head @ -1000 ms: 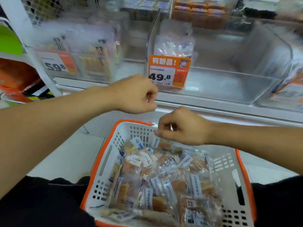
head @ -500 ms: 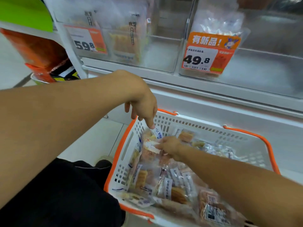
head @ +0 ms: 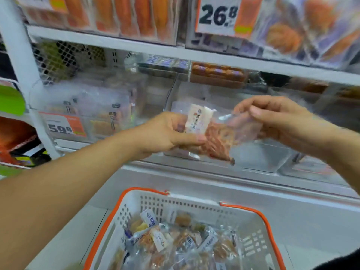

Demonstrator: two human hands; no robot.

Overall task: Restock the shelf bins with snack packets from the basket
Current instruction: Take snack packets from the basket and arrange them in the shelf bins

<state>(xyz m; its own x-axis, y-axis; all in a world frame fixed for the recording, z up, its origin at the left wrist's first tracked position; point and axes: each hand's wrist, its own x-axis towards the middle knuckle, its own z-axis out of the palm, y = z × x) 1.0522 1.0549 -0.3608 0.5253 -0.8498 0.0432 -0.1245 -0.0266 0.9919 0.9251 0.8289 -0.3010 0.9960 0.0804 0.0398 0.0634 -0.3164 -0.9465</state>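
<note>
Holding a clear plastic snack packet with a white label and reddish contents (head: 212, 135) between them, the left hand (head: 165, 133) and right hand (head: 282, 121) each pinch one end, probably to square it up, though blur hides detail. It hangs before the clear plastic shelf bin (head: 263, 152), above the white orange-rimmed basket (head: 194, 207), which holds more packets.

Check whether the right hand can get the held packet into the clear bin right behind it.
Probably yes. The right hand and left hand hold the snack packet just in front of the clear bin, and nothing visible blocks its open top.
</note>
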